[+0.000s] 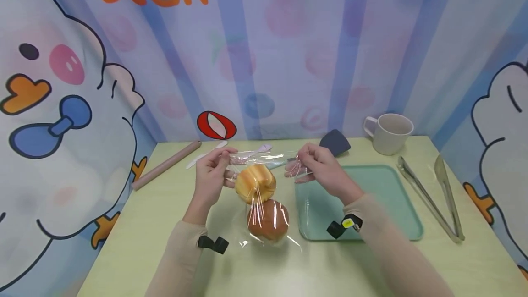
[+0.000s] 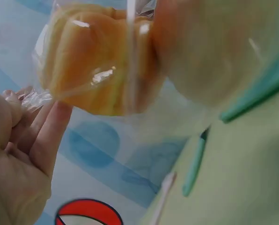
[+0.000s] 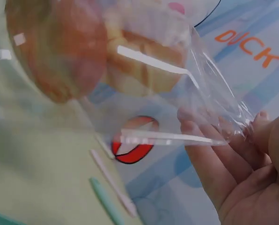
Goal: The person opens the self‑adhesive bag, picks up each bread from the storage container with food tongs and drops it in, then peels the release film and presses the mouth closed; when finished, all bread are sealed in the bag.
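Between the two hands hangs a clear plastic bag (image 1: pixel 264 157) with two breads inside. The upper one is a yellow-orange bread roll (image 1: pixel 255 183); below it lies a round brown bun (image 1: pixel 269 220). My left hand (image 1: pixel 211 180) pinches the bag's top left corner between thumb and fingers, and the left wrist view shows the gathered film (image 2: pixel 36 97) there. At the top right corner my right hand (image 1: pixel 323 168) pinches the bag too, its other fingers (image 3: pixel 212 164) spread behind the film. The bag's mouth is stretched between the hands.
A green tray (image 1: pixel 363 205) lies at the right, beneath the right forearm. Metal tongs (image 1: pixel 431 200) and a beige mug (image 1: pixel 392 133) are beyond it. Along the back are a dark spatula (image 1: pixel 335 143), a lilac spoon (image 1: pixel 264 148), a white utensil (image 1: pixel 206 155) and a rolling pin (image 1: pixel 167 165).
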Demonstrator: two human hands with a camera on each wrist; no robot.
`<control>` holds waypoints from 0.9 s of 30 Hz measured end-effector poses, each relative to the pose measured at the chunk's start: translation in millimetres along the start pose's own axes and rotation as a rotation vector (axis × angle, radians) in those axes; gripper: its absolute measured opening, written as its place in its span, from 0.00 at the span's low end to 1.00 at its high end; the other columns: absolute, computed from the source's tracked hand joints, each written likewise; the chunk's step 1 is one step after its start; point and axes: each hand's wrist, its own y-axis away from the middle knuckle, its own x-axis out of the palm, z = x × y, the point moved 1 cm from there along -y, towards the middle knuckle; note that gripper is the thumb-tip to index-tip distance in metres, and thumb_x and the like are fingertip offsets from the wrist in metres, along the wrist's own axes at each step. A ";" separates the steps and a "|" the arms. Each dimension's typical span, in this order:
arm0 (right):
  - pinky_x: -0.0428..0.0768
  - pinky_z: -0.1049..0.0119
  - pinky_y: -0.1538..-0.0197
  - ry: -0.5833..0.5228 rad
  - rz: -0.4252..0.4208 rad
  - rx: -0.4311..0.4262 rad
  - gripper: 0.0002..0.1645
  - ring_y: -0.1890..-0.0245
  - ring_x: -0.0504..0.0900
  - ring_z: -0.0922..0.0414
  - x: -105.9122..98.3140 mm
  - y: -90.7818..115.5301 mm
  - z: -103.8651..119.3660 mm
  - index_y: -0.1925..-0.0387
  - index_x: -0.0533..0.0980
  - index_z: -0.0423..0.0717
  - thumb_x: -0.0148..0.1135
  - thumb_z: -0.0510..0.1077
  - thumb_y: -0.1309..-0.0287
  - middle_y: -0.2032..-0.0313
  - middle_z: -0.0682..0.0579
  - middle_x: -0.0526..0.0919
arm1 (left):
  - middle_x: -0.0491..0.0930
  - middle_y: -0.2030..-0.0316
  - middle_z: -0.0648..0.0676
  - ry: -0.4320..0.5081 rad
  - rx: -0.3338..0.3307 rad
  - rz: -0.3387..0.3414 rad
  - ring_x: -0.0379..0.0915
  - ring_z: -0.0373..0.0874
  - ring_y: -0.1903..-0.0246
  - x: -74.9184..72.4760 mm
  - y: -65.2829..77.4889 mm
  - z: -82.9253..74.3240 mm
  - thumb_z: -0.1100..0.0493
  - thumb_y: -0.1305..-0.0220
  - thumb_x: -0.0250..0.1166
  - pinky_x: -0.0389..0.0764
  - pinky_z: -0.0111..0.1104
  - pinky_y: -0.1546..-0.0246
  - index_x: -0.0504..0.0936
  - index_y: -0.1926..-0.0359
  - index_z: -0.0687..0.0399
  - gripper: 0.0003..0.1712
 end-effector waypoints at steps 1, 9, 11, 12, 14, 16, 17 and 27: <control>0.90 0.53 0.58 -0.023 -0.014 0.035 0.17 0.59 0.93 0.51 0.6 -2.7 -6.3 0.54 0.69 0.31 0.43 0.44 0.15 0.57 0.37 0.90 | 0.88 0.65 0.52 -0.008 -0.036 -0.004 0.87 0.44 0.80 -1.4 -2.3 6.3 0.52 0.20 0.59 0.85 0.39 0.82 0.83 0.47 0.63 0.17; 0.90 0.62 0.63 -0.013 -0.124 0.207 0.16 0.64 0.92 0.54 4.7 -22.7 -56.9 0.50 0.74 0.28 0.49 0.41 0.17 0.63 0.42 0.89 | 0.89 0.62 0.55 -0.085 -0.276 -0.024 0.79 0.39 0.84 -9.6 -20.1 60.5 0.53 0.16 0.53 0.82 0.32 0.85 0.83 0.45 0.62 0.18; 0.89 0.64 0.63 0.002 -0.141 0.229 0.17 0.65 0.92 0.56 6.3 -26.5 -67.1 0.48 0.73 0.25 0.49 0.40 0.18 0.63 0.39 0.89 | 0.89 0.62 0.54 -0.101 -0.320 -0.029 0.76 0.38 0.85 -10.8 -23.5 72.6 0.53 0.16 0.53 0.81 0.31 0.86 0.83 0.44 0.62 0.19; 0.89 0.64 0.64 0.003 -0.151 0.242 0.18 0.66 0.92 0.56 7.4 -27.9 -70.8 0.47 0.73 0.24 0.49 0.39 0.18 0.63 0.38 0.89 | 0.89 0.63 0.55 -0.111 -0.336 -0.033 0.76 0.38 0.85 -11.2 -24.8 77.9 0.53 0.16 0.52 0.81 0.31 0.86 0.83 0.43 0.63 0.20; 0.89 0.64 0.62 -0.005 -0.170 0.261 0.19 0.66 0.92 0.56 9.0 -29.9 -76.6 0.44 0.71 0.23 0.49 0.39 0.18 0.60 0.34 0.89 | 0.90 0.64 0.54 -0.140 -0.362 -0.046 0.75 0.38 0.85 -11.7 -26.5 85.0 0.52 0.16 0.51 0.81 0.31 0.86 0.82 0.42 0.63 0.21; 0.89 0.63 0.59 -0.032 -0.192 0.277 0.19 0.64 0.92 0.56 10.0 -31.4 -79.8 0.41 0.69 0.23 0.48 0.39 0.18 0.56 0.31 0.88 | 0.90 0.64 0.55 -0.175 -0.379 -0.064 0.75 0.38 0.85 -12.0 -27.7 88.9 0.50 0.15 0.50 0.81 0.31 0.86 0.83 0.42 0.62 0.23; 0.90 0.63 0.58 -0.045 -0.208 0.283 0.20 0.64 0.92 0.55 10.1 -32.0 -80.6 0.39 0.68 0.24 0.49 0.39 0.18 0.55 0.30 0.88 | 0.90 0.63 0.56 -0.194 -0.382 -0.073 0.76 0.39 0.84 -12.0 -28.3 90.0 0.50 0.15 0.49 0.80 0.32 0.86 0.82 0.41 0.62 0.24; 0.89 0.64 0.58 0.032 -0.208 0.353 0.33 0.57 0.89 0.55 3.9 -30.4 -78.7 0.23 0.56 0.36 0.52 0.44 0.19 0.46 0.32 0.84 | 0.77 0.38 0.67 -0.363 -0.468 0.028 0.78 0.50 0.59 -11.1 -28.3 92.4 0.39 0.18 0.51 0.86 0.38 0.70 0.56 0.19 0.51 0.38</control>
